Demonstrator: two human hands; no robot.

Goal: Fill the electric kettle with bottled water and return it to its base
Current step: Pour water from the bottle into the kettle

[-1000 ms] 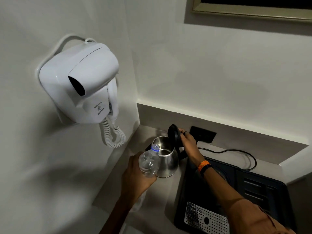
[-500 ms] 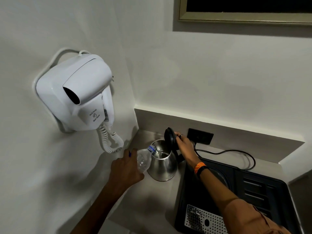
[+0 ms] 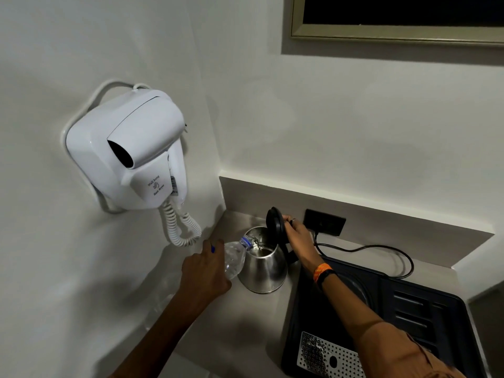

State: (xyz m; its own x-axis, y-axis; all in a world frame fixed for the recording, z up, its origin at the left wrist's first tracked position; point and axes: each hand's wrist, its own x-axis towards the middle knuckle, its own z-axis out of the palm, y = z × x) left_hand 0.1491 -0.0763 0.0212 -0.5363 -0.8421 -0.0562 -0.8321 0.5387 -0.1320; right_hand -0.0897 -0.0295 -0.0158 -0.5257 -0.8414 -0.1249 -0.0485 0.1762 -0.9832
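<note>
A steel electric kettle [image 3: 263, 271] stands on the grey counter [image 3: 245, 323], left of the black tray. Its black lid [image 3: 275, 223] is tipped up, held open by my right hand [image 3: 298, 237]. My left hand [image 3: 203, 271] grips a clear plastic water bottle [image 3: 234, 257] tilted to the right, its blue-ringed neck over the kettle's mouth. Water runs from the bottle into the kettle. The round kettle base [image 3: 354, 290] sits in the black tray, partly hidden by my right forearm.
A black tray [image 3: 409, 323] with a perforated metal plate [image 3: 324, 356] fills the right of the counter. A black cord [image 3: 381, 251] runs to a wall socket [image 3: 324, 222]. A white wall hair dryer [image 3: 131, 151] with a coiled cord hangs at left.
My left hand has tipped the bottle from nearly upright over to the right, so its neck now reaches the kettle's mouth and water flows. My right hand keeps the lid up.
</note>
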